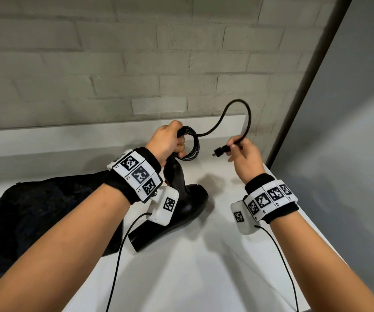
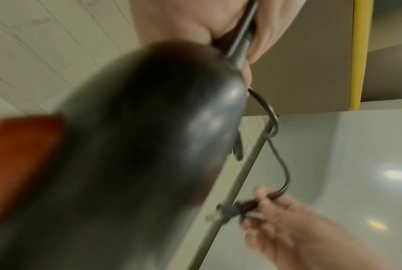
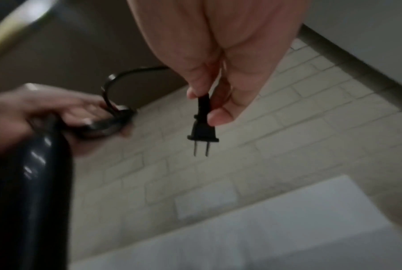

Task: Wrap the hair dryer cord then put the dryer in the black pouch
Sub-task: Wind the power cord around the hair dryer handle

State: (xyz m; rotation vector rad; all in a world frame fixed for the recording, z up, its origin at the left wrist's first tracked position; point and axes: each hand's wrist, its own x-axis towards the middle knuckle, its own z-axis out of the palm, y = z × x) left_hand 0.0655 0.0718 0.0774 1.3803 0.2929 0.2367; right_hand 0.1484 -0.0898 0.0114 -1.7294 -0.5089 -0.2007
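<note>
Low in the head view, at the left edge, the black pouch [image 1: 35, 212] lies crumpled on the white counter [image 1: 204, 255]. Just right of it, at center, the hair dryer [image 1: 177, 206] stands nozzle down on the counter. Above it, the left hand [image 1: 168, 143] curls round the handle top and the coiled cord [image 1: 190, 143]. Right of center, the right hand [image 1: 244, 154] pinches the cord just behind the plug [image 1: 221, 150], a loose loop arching toward the brick wall [image 1: 136, 64].
</note>
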